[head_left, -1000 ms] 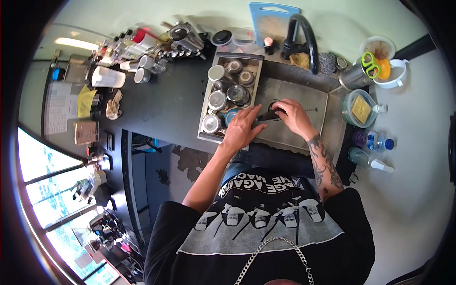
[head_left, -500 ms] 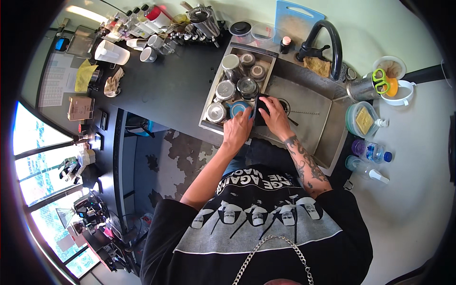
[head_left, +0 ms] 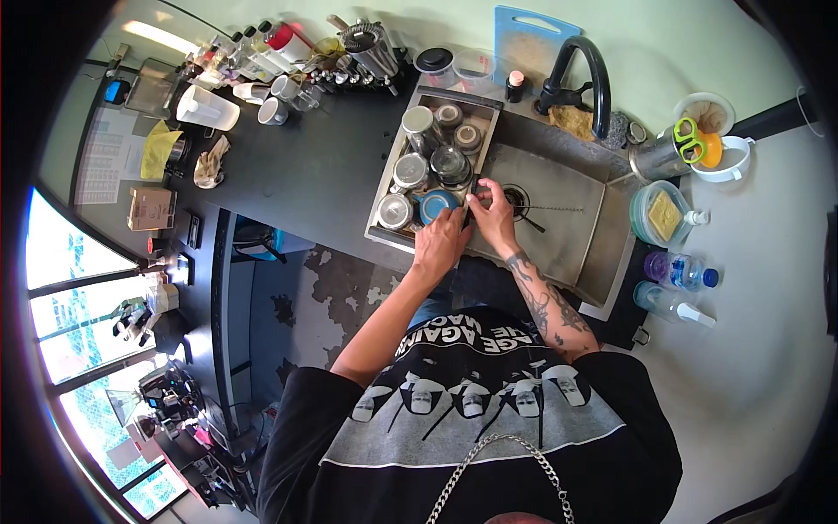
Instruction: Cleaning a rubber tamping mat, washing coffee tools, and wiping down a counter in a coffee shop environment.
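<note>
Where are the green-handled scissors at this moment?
In the head view, the scissors are at upper right, at the mouth of a metal container, right of the faucet and above the yellow sponge.

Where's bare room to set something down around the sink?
Free: dark counter between white cups and tray; sink floor right of the drain, either side of the thin rod. Crowded: the tray, packed with containers, left hand and right hand at its sink-side edge.

Left hand (head_left: 439,240), right hand (head_left: 494,216) close together, both curled. Left arm (head_left: 377,330), right arm (head_left: 548,306) stretched forward, right one inked.
</note>
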`<state>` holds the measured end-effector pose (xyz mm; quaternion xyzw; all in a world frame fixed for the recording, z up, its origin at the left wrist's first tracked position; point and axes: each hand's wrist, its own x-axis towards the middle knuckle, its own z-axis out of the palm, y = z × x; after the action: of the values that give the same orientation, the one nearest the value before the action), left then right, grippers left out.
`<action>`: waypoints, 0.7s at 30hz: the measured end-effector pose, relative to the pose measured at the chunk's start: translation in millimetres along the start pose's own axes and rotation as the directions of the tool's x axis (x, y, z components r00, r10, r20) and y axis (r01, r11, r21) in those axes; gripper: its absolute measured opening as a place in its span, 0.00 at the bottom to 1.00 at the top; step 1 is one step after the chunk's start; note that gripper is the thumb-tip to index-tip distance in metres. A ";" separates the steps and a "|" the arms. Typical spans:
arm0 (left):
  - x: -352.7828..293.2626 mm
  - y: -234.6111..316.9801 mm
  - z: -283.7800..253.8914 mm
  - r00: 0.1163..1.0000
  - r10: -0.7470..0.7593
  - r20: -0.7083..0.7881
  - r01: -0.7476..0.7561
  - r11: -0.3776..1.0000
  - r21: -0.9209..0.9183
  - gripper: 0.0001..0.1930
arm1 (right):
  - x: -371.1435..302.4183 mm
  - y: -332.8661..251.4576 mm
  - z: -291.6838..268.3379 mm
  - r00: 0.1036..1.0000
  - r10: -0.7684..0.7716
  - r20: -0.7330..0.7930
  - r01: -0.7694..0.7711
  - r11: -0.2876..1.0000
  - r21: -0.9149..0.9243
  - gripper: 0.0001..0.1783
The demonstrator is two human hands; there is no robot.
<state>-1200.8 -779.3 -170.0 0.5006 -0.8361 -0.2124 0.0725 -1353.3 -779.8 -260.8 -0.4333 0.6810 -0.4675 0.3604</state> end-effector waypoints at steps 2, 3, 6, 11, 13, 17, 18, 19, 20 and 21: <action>0.8 1.4 -0.5 1.000 -0.001 0.000 0.001 1.000 0.008 0.16 | 4.3 -1.7 -2.3 1.000 0.022 0.007 -0.022 1.000 0.015 0.26; 1.6 2.4 -0.4 1.000 -0.002 -0.001 0.002 1.000 0.010 0.15 | 6.2 -3.6 -3.4 0.999 0.043 0.022 -0.044 0.998 0.055 0.26; 4.0 4.0 -2.7 1.000 -0.005 -0.011 0.005 0.999 -0.040 0.15 | 10.3 -12.4 -6.0 0.999 0.044 0.023 -0.046 0.994 0.099 0.25; -5.7 1.7 -21.0 0.987 -0.059 -0.149 0.032 0.983 -0.180 0.17 | 8.4 -19.1 -10.3 0.995 0.072 0.066 -0.090 0.936 0.339 0.23; -16.6 -2.0 -30.3 0.978 -0.084 -0.192 0.041 0.974 -0.221 0.16 | 3.0 -11.7 -13.3 0.997 0.069 0.029 -0.073 0.980 0.186 0.23; -45.8 -14.9 -40.1 0.973 -0.190 -0.134 0.138 0.936 -0.323 0.16 | -17.3 15.4 -14.7 0.991 0.079 0.111 -0.078 0.997 -0.010 0.28; -51.5 -19.9 -40.7 0.969 -0.211 -0.130 0.153 0.922 -0.357 0.16 | -23.2 21.6 -11.2 0.993 0.034 0.113 -0.033 0.999 -0.008 0.29; -56.4 -24.3 -40.0 0.968 -0.216 -0.129 0.150 0.907 -0.395 0.16 | -29.2 26.8 -7.3 0.993 0.015 0.114 -0.013 1.000 -0.013 0.31; -60.4 -27.9 -38.4 0.965 -0.240 -0.106 0.173 0.886 -0.429 0.15 | -34.9 31.0 -3.6 0.992 0.038 0.122 -0.036 0.999 -0.023 0.32; -63.1 -29.7 -35.6 0.966 -0.223 -0.132 0.143 0.884 -0.445 0.14 | -39.0 33.8 0.4 0.990 0.072 0.125 -0.075 0.997 0.020 0.37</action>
<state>-1134.1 -746.8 -144.9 0.5660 -0.7072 -0.3519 0.2361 -1347.3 -737.5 -289.6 -0.4315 0.6670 -0.4344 0.4245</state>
